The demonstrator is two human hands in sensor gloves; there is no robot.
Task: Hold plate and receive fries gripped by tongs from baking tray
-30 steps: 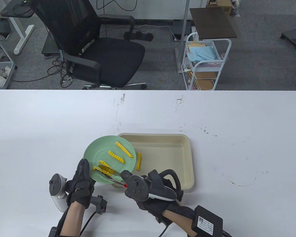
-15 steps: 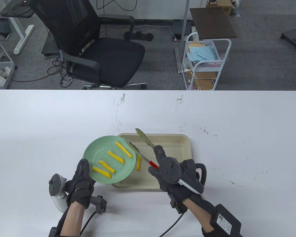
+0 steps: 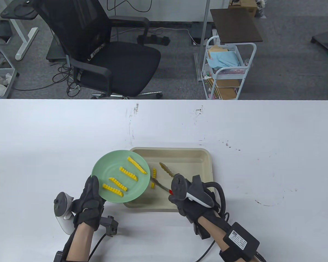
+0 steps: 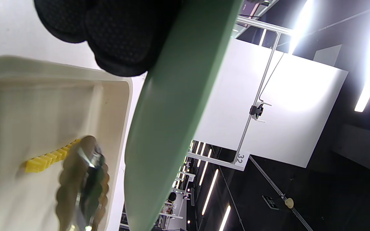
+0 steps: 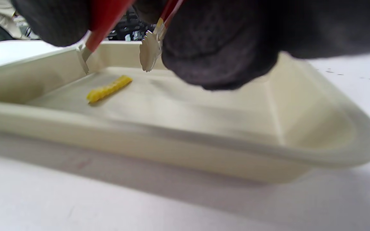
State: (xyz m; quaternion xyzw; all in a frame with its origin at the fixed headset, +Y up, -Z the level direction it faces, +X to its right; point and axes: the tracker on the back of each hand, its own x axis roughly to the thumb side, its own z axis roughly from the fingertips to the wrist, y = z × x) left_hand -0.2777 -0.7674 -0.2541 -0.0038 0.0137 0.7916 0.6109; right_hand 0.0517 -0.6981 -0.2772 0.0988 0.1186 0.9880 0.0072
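Observation:
My left hand [image 3: 90,196] grips the near-left rim of a green plate [image 3: 106,170] and holds it over the left end of a cream baking tray [image 3: 196,174]. Several yellow crinkle fries [image 3: 128,173] lie on the plate. One fry [image 3: 154,177] lies in the tray, also seen in the right wrist view [image 5: 108,88]. My right hand [image 3: 184,195] grips red-handled tongs [image 3: 166,170]. Their arms are spread, with the tips low in the tray beside that fry. The left wrist view shows the plate's underside [image 4: 172,112], the fry [image 4: 48,158] and the tong tips [image 4: 82,183].
The tray [image 5: 204,134] sits on a white table [image 3: 262,152], close to the near edge. A black office chair [image 3: 109,54] and a white cart [image 3: 227,71] stand beyond the table's far edge.
The tongs left a fry on the plate, swung up and right over the tray, then came down beside the fry in the tray. The left hand and plate stayed still.

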